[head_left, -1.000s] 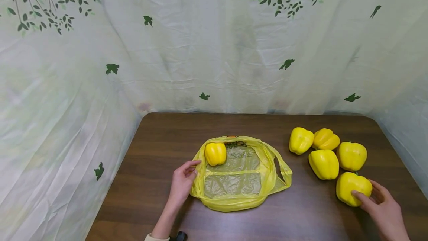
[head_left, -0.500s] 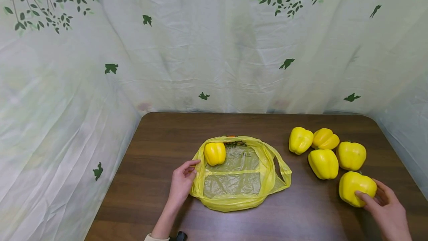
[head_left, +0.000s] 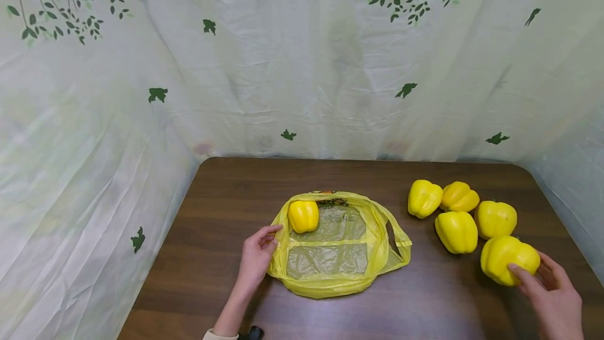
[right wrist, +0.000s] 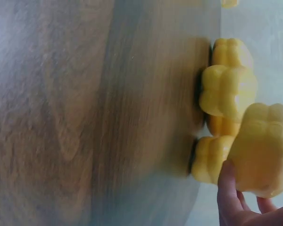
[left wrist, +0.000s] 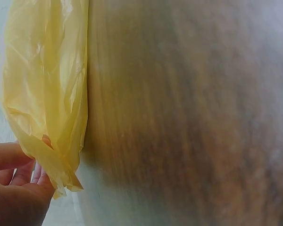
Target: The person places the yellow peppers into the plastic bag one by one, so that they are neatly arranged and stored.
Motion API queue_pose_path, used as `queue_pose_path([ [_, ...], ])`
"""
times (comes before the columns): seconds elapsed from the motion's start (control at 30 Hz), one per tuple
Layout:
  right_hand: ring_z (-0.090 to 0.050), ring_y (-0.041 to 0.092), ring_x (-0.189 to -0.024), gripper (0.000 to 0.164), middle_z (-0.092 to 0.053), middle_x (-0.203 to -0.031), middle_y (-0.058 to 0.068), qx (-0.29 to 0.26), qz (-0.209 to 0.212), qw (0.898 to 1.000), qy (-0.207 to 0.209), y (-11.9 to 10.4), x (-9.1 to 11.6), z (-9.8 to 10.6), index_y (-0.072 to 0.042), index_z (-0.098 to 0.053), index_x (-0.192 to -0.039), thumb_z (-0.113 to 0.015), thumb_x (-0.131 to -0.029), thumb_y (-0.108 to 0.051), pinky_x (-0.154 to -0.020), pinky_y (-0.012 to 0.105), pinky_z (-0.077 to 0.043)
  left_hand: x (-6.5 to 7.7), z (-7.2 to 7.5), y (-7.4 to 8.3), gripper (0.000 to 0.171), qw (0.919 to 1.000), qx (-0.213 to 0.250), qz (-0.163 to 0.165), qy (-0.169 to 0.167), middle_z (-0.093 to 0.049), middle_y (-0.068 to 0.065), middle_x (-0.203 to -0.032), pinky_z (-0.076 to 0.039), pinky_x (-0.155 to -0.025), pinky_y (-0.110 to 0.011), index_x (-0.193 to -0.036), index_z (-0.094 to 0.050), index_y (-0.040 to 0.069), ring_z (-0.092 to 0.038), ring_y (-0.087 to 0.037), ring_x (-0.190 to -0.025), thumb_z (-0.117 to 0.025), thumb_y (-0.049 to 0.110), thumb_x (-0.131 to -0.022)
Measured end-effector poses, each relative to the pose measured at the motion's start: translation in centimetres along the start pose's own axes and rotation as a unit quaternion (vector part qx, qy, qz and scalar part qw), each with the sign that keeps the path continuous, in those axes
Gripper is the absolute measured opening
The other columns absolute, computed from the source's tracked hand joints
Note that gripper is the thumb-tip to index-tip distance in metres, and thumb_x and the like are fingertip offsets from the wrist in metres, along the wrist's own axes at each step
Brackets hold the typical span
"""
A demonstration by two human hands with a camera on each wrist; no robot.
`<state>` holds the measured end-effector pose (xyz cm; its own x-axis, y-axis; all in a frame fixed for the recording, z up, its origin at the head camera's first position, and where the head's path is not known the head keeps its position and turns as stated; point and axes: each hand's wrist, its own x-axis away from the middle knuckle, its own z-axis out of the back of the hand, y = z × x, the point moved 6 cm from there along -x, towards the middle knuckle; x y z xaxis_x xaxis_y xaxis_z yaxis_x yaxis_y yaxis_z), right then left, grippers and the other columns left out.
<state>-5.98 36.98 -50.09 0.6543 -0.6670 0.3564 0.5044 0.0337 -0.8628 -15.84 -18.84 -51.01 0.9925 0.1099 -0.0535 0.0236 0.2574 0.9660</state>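
A yellow bell pepper point(head_left: 505, 260) is gripped by my right hand point(head_left: 554, 290), thumb on its near side; the right wrist view shows this pepper point(right wrist: 262, 150) raised off the table. My left hand point(head_left: 257, 256) pinches the left edge of a yellow plastic bag point(head_left: 330, 290), as the left wrist view also shows at the gathered bag corner point(left wrist: 59, 165). The bag lies with its mouth spread wide. Inside, at its back left, sits one yellow bell pepper point(head_left: 303, 216).
Several more yellow bell peppers point(head_left: 456, 232) stand in a cluster at the right of the brown wooden table point(head_left: 226, 188). The bag's loose handle point(head_left: 401, 240) points toward them. A pale cloth with leaf prints point(head_left: 321, 77) hangs behind the table.
My right hand has lifted the bell pepper and moved it slightly right, away from the cluster. The left hand and the bag have stayed put.
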Motion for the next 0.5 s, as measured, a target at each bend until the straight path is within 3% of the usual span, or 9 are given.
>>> queue_pose_path([
  [0.2, -0.047, 0.000, -0.100, 0.084, -0.031, -0.153, 0.011, -0.070, -0.015, 0.997, 0.007, -0.5, 0.4, -0.3, -0.021, -0.029, -0.156, -0.074, -0.086, -0.033, -0.055, 0.007, -0.044, 0.0, 0.0, 0.1, 0.035, 1.0000, -0.002, 0.001, 0.004, -0.068, -0.015, -0.113, -0.049, -0.080, -0.023, -0.111, -0.072, 0.001, -0.061, -0.029, -0.094, -0.057, -0.018, -0.085],
  [0.37, -0.048, -0.002, -0.096, 0.083, -0.046, -0.130, -0.004, -0.114, -0.016, 0.993, 0.000, -0.7, 0.6, -0.8, -0.021, -0.032, -0.154, -0.077, -0.085, -0.027, -0.056, 0.009, -0.047, 0.0, 0.1, 0.2, 0.035, 1.0000, -0.003, 0.002, 0.004, -0.068, -0.014, -0.113, -0.049, -0.080, -0.023, -0.112, -0.072, 0.001, -0.061, -0.029, -0.095, -0.057, -0.018, -0.086],
  [0.43, -0.049, -0.003, -0.094, 0.081, -0.046, -0.128, -0.003, -0.124, -0.013, 0.992, -0.007, -0.8, 0.6, -1.0, -0.019, -0.033, -0.154, -0.076, -0.086, -0.024, -0.056, 0.010, -0.048, 0.1, 0.1, 0.2, 0.036, 1.0000, 0.000, 0.003, 0.004, -0.068, -0.014, -0.113, -0.049, -0.080, -0.023, -0.112, -0.072, 0.001, -0.060, -0.029, -0.095, -0.057, -0.018, -0.086],
  [0.5, -0.049, -0.004, -0.093, 0.081, -0.043, -0.136, 0.003, -0.122, -0.009, 0.992, -0.015, -1.0, 0.7, -1.3, -0.019, -0.032, -0.154, -0.076, -0.086, -0.026, -0.056, 0.010, -0.048, 0.1, 0.0, 0.1, 0.035, 1.0000, 0.002, 0.005, 0.002, -0.068, -0.015, -0.114, -0.049, -0.080, -0.023, -0.113, -0.071, 0.001, -0.061, -0.029, -0.096, -0.057, -0.018, -0.086],
])
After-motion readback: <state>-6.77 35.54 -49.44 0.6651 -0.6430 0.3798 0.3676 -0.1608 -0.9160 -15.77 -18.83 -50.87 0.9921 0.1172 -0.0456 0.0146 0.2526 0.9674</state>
